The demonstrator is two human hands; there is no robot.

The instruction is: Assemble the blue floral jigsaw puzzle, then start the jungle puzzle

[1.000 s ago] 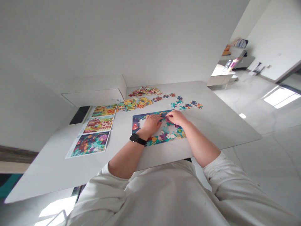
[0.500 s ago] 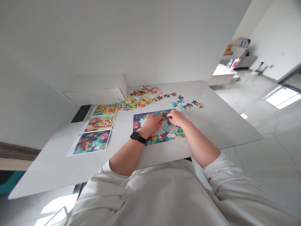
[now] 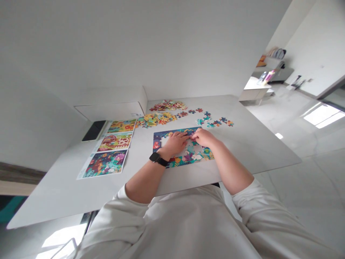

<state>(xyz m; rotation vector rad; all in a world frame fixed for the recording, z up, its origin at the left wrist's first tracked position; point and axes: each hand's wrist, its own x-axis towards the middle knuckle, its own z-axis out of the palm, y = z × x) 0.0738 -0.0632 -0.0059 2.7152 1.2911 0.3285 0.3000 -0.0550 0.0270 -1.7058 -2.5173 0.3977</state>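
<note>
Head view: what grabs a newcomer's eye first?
The colourful, partly built jigsaw puzzle at the middle of the white table comes first, with the left hand and right hand both on it. Loose puzzle pieces lie scattered beyond it, and printed picture sheets lie in a column to its left in view.

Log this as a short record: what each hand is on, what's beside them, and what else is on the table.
left hand: left hand lying on a partly assembled jigsaw puzzle
left wrist: black smartwatch
right hand: right hand at the puzzle's upper part, close to the left hand
loose pieces: loose puzzle pieces, heaped and scattered beyond the puzzle
beside puzzle: three picture sheets
also on table: white table, black smartphone by the sheets
</note>
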